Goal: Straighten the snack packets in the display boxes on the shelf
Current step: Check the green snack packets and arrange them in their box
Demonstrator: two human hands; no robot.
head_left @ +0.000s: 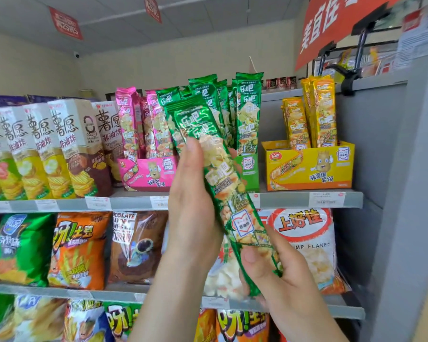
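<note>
Nearest the lens, the right hand [282, 275] gripped the bottom end of a bundle of long green foil snack packets [223, 191], its thumb pressed on the front and its fingers curled behind. Higher up, the left hand [193, 193] clasped the middle of the same bundle, thumb lying along the left edge and fingertips wrapped round the back. The bundle was held in the air in front of the grey metal shelf [282, 199], out of any box, slanting with its top toward the left. Behind it sat the green cardboard display box [247, 169], partly hidden, with a few upright green packets [248, 112] standing at its right side. A pink display box [146, 174] stood just to its left and a yellow display box [309, 169] apart to the right, both holding upright packets. The likely next step was to slot the bundle back into the green box, and the risks lay there. The foil looked slick, so a loose grip could let inner packets slide out and drop. Coming in at this tilt, the bundle could catch on the box's front wall and crumple, knock over the standing packets, or push the light box backward. Its leaning top could also brush the pink packets.
</note>
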